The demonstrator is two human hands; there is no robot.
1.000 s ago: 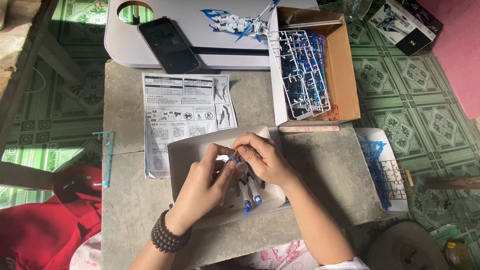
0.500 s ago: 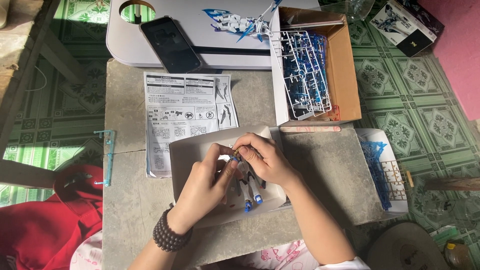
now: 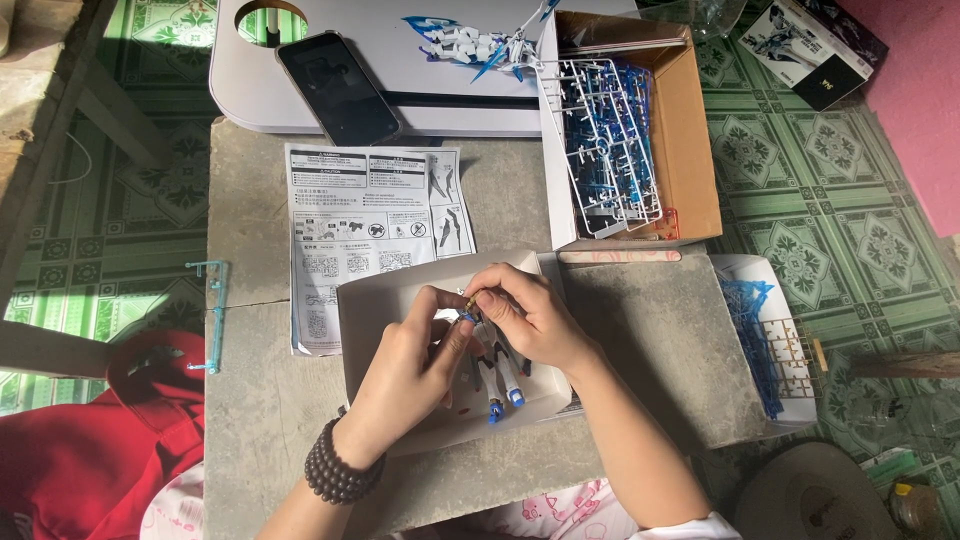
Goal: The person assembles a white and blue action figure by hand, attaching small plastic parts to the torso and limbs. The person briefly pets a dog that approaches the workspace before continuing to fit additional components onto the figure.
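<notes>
I see both hands meeting over the shallow tray [image 3: 360,300]: my left hand [image 3: 405,375] and right hand [image 3: 530,320] each pinch the small model [image 3: 497,372] near its top. Its long axis runs toward me, blue-tipped legs hanging below the fingers. A tiny part may sit between the fingertips; I can't tell.

Sunlit floor workspace
Green patterned floor tiles [image 3: 800,180] surround a grey concrete slab [image 3: 660,340]; pink wall [image 3: 920,110] far right.
</notes>
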